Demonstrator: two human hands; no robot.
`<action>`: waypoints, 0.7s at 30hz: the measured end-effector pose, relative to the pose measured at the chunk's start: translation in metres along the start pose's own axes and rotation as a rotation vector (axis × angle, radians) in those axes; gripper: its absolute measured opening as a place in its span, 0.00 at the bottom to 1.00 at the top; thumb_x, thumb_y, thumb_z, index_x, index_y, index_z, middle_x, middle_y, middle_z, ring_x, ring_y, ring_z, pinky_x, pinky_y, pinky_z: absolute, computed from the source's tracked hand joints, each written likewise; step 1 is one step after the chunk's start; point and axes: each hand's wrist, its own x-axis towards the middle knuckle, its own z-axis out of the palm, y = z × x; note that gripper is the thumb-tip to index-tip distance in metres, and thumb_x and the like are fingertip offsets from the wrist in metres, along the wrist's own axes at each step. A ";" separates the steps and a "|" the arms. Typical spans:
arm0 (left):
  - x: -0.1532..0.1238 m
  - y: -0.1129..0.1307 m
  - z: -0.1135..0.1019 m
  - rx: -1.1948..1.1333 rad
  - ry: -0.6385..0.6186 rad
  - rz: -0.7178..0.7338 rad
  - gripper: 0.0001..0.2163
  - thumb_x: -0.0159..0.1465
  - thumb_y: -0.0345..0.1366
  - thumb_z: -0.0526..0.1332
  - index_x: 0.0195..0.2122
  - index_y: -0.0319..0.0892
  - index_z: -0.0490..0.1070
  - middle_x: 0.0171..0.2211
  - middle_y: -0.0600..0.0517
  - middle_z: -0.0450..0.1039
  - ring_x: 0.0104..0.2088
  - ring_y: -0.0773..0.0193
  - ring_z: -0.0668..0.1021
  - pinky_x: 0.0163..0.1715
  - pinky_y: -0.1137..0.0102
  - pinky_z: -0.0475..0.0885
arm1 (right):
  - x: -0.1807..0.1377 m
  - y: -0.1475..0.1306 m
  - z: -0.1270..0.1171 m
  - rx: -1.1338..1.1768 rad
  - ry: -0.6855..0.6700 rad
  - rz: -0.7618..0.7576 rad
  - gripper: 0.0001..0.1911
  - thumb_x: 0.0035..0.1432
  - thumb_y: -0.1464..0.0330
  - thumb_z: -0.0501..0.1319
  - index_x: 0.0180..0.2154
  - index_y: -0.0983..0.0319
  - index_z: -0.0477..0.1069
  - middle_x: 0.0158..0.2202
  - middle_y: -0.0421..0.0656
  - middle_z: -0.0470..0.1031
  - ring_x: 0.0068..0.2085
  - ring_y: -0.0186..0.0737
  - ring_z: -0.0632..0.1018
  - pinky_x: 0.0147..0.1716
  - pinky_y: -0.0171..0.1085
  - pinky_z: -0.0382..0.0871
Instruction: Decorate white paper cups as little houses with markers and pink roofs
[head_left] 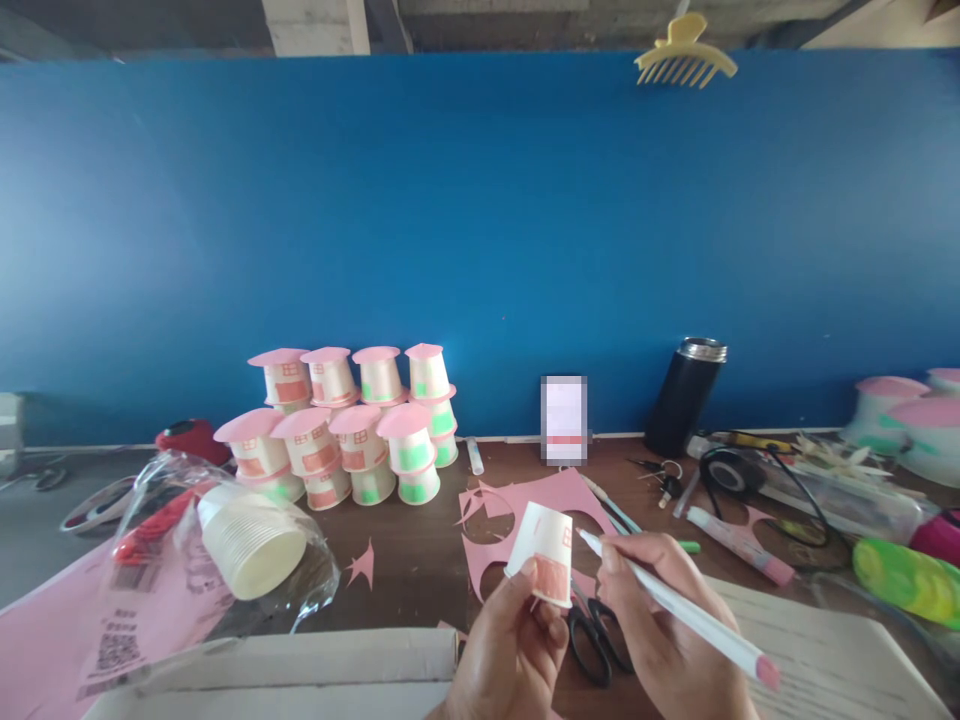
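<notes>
White tapered paper cup, pinched by left hand; white pink-ended marker, gripped by right hand, tip beside cup; possible stray line, should cup twist

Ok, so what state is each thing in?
Paper cup, held upside down, tilted, drawn on
White marker, uncapped, tip towards the paper cup
Left hand, closed around the paper cup
Right hand, closed around the white marker
Decorated cups, stacked, pink-topped
Plain cups, nested, lying sideways
Pink sheet, holes cut out
Scissors, partly hidden
Flask, standing
</notes>
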 end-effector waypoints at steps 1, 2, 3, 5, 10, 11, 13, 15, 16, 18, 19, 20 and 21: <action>-0.001 0.000 0.000 0.005 0.005 0.002 0.07 0.66 0.27 0.57 0.30 0.35 0.67 0.21 0.52 0.70 0.17 0.74 0.70 0.17 0.79 0.68 | 0.000 -0.001 0.000 -0.006 0.001 -0.008 0.06 0.62 0.64 0.58 0.36 0.59 0.70 0.23 0.36 0.72 0.20 0.32 0.74 0.20 0.29 0.69; -0.001 0.000 0.001 0.010 0.008 0.002 0.07 0.66 0.27 0.57 0.30 0.34 0.67 0.21 0.52 0.70 0.17 0.75 0.70 0.17 0.79 0.68 | 0.001 -0.001 0.000 -0.013 0.000 -0.015 0.06 0.62 0.64 0.58 0.36 0.58 0.70 0.23 0.37 0.72 0.20 0.32 0.74 0.20 0.29 0.69; -0.002 0.000 0.001 0.014 0.011 0.000 0.07 0.66 0.27 0.57 0.30 0.34 0.67 0.21 0.52 0.70 0.16 0.75 0.70 0.17 0.79 0.68 | 0.001 -0.002 0.000 -0.020 -0.001 -0.024 0.06 0.62 0.64 0.58 0.36 0.58 0.70 0.24 0.37 0.73 0.21 0.32 0.74 0.21 0.29 0.69; -0.003 0.001 0.002 0.019 0.017 -0.005 0.07 0.66 0.27 0.56 0.30 0.34 0.67 0.20 0.53 0.69 0.16 0.75 0.70 0.17 0.79 0.68 | 0.002 -0.001 0.000 -0.038 -0.007 -0.037 0.06 0.62 0.64 0.58 0.36 0.58 0.70 0.25 0.37 0.73 0.22 0.32 0.74 0.22 0.30 0.69; -0.004 0.000 0.003 0.041 0.012 -0.006 0.05 0.65 0.26 0.58 0.31 0.35 0.68 0.22 0.52 0.71 0.18 0.74 0.70 0.18 0.78 0.68 | 0.002 0.003 0.000 -0.082 -0.059 -0.091 0.04 0.63 0.65 0.58 0.36 0.58 0.69 0.24 0.36 0.72 0.21 0.32 0.74 0.22 0.30 0.69; -0.004 -0.001 0.003 0.051 0.008 -0.002 0.04 0.65 0.26 0.58 0.32 0.35 0.69 0.22 0.52 0.71 0.18 0.74 0.70 0.18 0.78 0.68 | 0.002 0.004 0.000 -0.085 -0.067 -0.087 0.04 0.63 0.65 0.58 0.36 0.58 0.69 0.24 0.36 0.72 0.20 0.32 0.73 0.21 0.30 0.68; -0.004 -0.002 0.002 0.080 -0.003 0.007 0.04 0.64 0.26 0.58 0.31 0.34 0.69 0.22 0.52 0.71 0.17 0.74 0.70 0.18 0.78 0.67 | 0.001 0.006 0.001 -0.081 -0.069 -0.067 0.04 0.63 0.64 0.58 0.36 0.58 0.69 0.24 0.35 0.72 0.20 0.31 0.73 0.21 0.29 0.68; -0.003 -0.003 0.001 0.107 -0.013 0.013 0.05 0.64 0.26 0.59 0.30 0.34 0.70 0.20 0.53 0.70 0.17 0.73 0.69 0.18 0.77 0.67 | 0.000 0.007 0.001 -0.073 -0.067 -0.051 0.04 0.63 0.64 0.58 0.36 0.57 0.69 0.24 0.35 0.72 0.21 0.31 0.73 0.21 0.29 0.67; -0.003 -0.003 0.001 0.115 -0.021 0.014 0.05 0.63 0.26 0.60 0.29 0.34 0.70 0.19 0.53 0.69 0.17 0.73 0.69 0.19 0.77 0.67 | 0.000 0.007 0.002 -0.070 -0.068 -0.050 0.05 0.63 0.64 0.58 0.36 0.57 0.69 0.24 0.35 0.72 0.20 0.31 0.73 0.20 0.29 0.67; -0.002 -0.004 -0.001 0.123 -0.050 0.018 0.04 0.59 0.27 0.64 0.27 0.34 0.71 0.19 0.53 0.69 0.17 0.73 0.69 0.19 0.77 0.67 | 0.000 0.007 0.002 -0.068 -0.082 -0.053 0.04 0.62 0.64 0.58 0.36 0.58 0.69 0.23 0.34 0.71 0.20 0.31 0.72 0.20 0.29 0.67; -0.002 -0.005 -0.001 0.126 -0.067 0.022 0.05 0.56 0.28 0.67 0.26 0.34 0.72 0.18 0.54 0.69 0.17 0.73 0.69 0.19 0.78 0.66 | 0.000 0.006 0.002 -0.067 -0.089 -0.056 0.04 0.62 0.64 0.58 0.36 0.58 0.69 0.23 0.34 0.71 0.20 0.31 0.72 0.20 0.29 0.67; -0.002 -0.005 -0.002 0.131 -0.084 0.024 0.07 0.52 0.29 0.70 0.26 0.35 0.72 0.18 0.54 0.70 0.17 0.73 0.68 0.19 0.78 0.66 | 0.001 0.006 0.002 -0.067 -0.091 -0.059 0.04 0.62 0.64 0.58 0.36 0.58 0.69 0.23 0.34 0.70 0.20 0.31 0.72 0.20 0.29 0.67; -0.002 -0.006 -0.002 0.137 -0.100 0.026 0.10 0.48 0.31 0.73 0.25 0.35 0.73 0.18 0.54 0.70 0.17 0.74 0.68 0.19 0.78 0.65 | 0.001 0.006 0.002 -0.065 -0.091 -0.061 0.04 0.62 0.65 0.58 0.35 0.58 0.69 0.23 0.34 0.70 0.21 0.31 0.72 0.21 0.29 0.67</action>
